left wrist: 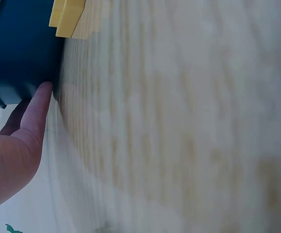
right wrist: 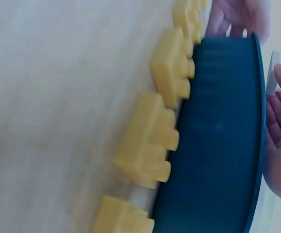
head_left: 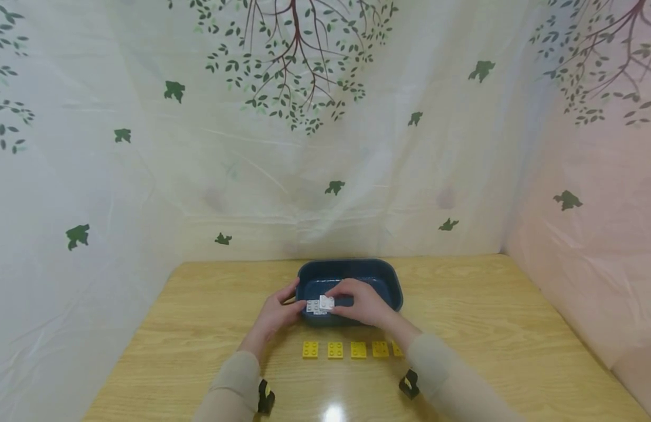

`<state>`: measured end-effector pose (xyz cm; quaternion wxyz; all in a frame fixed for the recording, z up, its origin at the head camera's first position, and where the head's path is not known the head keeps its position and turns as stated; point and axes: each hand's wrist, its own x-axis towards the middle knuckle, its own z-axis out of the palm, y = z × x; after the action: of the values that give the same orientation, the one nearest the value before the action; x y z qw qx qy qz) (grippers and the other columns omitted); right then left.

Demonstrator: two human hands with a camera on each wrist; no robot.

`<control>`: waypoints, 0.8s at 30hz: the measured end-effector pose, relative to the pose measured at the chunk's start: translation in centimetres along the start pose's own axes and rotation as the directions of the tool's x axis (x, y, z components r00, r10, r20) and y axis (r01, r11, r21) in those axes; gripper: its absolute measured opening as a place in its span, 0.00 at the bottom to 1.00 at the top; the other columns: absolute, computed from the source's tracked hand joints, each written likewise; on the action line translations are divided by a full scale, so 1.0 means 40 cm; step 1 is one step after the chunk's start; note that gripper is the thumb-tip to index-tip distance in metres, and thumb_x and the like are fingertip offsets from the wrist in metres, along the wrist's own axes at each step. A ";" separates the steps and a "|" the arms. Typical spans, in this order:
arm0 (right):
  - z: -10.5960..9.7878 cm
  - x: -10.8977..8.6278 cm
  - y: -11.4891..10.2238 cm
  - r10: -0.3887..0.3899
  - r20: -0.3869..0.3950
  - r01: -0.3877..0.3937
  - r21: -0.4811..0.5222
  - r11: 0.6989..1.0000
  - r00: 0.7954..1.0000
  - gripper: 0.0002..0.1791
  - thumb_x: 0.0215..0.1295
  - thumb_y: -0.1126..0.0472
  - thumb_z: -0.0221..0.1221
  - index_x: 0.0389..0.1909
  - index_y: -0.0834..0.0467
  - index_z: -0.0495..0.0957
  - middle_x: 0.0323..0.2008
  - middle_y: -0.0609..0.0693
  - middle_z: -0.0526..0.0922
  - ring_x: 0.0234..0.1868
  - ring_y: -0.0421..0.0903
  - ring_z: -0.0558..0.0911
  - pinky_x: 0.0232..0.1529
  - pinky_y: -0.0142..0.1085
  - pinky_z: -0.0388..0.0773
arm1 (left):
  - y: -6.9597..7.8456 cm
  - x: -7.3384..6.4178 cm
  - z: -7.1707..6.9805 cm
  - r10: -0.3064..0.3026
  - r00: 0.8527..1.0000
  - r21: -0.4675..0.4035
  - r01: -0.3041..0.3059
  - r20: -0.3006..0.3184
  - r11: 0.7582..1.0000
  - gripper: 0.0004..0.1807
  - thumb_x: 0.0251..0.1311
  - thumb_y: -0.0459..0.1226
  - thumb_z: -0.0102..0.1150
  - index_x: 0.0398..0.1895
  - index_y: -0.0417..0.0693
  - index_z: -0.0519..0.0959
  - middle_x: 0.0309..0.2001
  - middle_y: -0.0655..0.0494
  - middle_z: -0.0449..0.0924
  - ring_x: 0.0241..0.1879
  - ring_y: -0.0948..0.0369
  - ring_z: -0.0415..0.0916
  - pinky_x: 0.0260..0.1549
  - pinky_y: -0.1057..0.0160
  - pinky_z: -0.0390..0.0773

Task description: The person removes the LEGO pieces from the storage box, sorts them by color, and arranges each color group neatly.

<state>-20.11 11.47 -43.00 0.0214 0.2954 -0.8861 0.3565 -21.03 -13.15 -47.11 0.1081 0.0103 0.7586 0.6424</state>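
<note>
A dark blue tray (head_left: 394, 284) stands at the back of the table. My left hand (head_left: 278, 310) rests against its left end, fingers and thumb extended along the outside; the left wrist view shows the fingers touching the wall. Over the tray's front left part, my right hand (head_left: 362, 302) pinches a white toy brick (head_left: 326, 302) between thumb and fingers. Just left of and below that brick, other white bricks (head_left: 312, 306) show at the tray's front left. From the right wrist view, only an edge of the pinched white brick (right wrist: 272, 73) appears beyond the rim.
Several yellow toy bricks (head_left: 335, 350) lie in a row on the wooden table (head_left: 199, 334) in front of the tray; the right forearm partly covers the rightmost. A leaf-printed sheet (head_left: 283, 205) hangs behind the table. Dark straps (head_left: 410, 384) sit by both forearms.
</note>
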 end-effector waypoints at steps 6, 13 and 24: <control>0.015 -0.054 -0.030 -0.077 -0.001 0.077 0.003 0.997 0.997 0.16 0.58 0.56 0.72 0.48 0.50 0.86 0.42 0.39 0.82 0.43 0.39 0.78 0.48 0.36 0.78 | 0.003 0.002 -0.001 0.003 1.000 0.011 -0.003 -0.002 1.000 0.36 0.63 0.36 0.66 0.73 0.60 0.66 0.72 0.43 0.62 0.64 0.43 0.68 0.52 0.53 0.80; 0.021 -0.088 -0.056 -0.119 -0.064 0.118 -0.033 0.993 0.991 0.18 0.55 0.58 0.73 0.49 0.51 0.86 0.44 0.40 0.83 0.46 0.40 0.79 0.51 0.40 0.78 | -0.001 0.007 -0.005 0.015 1.000 0.006 -0.015 0.008 1.000 0.36 0.62 0.37 0.66 0.74 0.59 0.66 0.72 0.42 0.62 0.64 0.43 0.68 0.51 0.53 0.80; 0.073 -0.125 -0.074 -0.250 -0.014 0.250 0.021 0.968 0.968 0.18 0.53 0.62 0.74 0.47 0.55 0.86 0.41 0.43 0.84 0.43 0.38 0.80 0.47 0.32 0.78 | -0.001 0.006 -0.003 0.015 1.000 0.007 -0.015 -0.011 1.000 0.35 0.62 0.35 0.66 0.73 0.59 0.67 0.71 0.43 0.64 0.63 0.43 0.70 0.52 0.52 0.80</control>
<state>-13.89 10.41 -44.59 0.0677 0.4028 -0.8376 0.3628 -21.28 -13.22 -47.18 0.0991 0.0127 0.7613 0.6407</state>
